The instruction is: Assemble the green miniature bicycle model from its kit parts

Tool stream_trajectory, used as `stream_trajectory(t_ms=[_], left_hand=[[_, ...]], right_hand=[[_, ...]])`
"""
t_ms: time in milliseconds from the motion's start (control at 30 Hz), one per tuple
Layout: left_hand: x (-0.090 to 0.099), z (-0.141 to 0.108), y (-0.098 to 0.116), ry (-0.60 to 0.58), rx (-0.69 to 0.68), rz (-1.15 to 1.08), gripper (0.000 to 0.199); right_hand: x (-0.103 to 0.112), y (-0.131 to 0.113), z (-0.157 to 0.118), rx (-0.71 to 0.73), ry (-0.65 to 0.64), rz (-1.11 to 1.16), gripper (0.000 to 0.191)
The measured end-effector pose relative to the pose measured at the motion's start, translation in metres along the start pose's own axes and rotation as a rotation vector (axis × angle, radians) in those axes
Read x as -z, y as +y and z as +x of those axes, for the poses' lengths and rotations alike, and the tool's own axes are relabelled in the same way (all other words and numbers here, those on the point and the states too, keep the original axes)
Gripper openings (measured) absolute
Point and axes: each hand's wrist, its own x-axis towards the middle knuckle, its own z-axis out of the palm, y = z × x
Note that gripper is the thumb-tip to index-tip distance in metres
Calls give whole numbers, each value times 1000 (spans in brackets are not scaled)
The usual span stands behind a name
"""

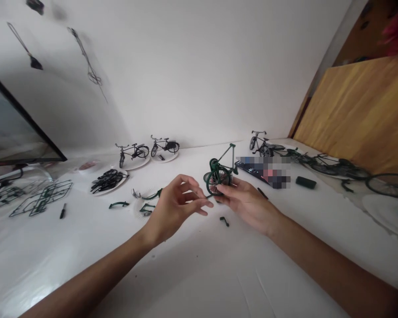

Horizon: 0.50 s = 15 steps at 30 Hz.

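A partly built green model bicycle is held up by my right hand, its fingers and thumb closed at the lower edge of the spoked wheel. A frame tube rises from it. My left hand is at the wheel's left side, thumb and index finger close together by a thin dark piece too small to name. Below the hands, a small dark crank-shaped part lies on the white table. Behind my left hand are a green curved fender and a small green frame part.
Finished model bicycles stand on white plates at the back. Black parts fill another plate. Green part sprues and a small screwdriver lie left. A phone and a green block lie right, near more bicycles.
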Motion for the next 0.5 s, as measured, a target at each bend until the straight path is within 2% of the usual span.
stream_trajectory(t_ms=[100, 233, 267, 333, 433, 500], left_hand=[[-4, 11, -8, 29, -59, -68, 28], [5, 6, -19, 112, -6, -83, 21], [8, 3, -20, 111, 13, -99, 18], [13, -2, -22, 94, 49, -149, 14], [14, -6, -22, 70, 80, -201, 10], [12, -6, -22, 57, 82, -200, 9]], right_hand=[[3, -1, -1, 119, 41, -132, 26], [1, 0, -5, 274, 93, -317, 29], [0, -1, -7, 344, 84, -392, 29], [-2, -3, -10, 572, 31, -607, 32], [-1, -7, -12, 919, -40, -915, 53], [1, -9, -12, 1003, -35, -1004, 68]])
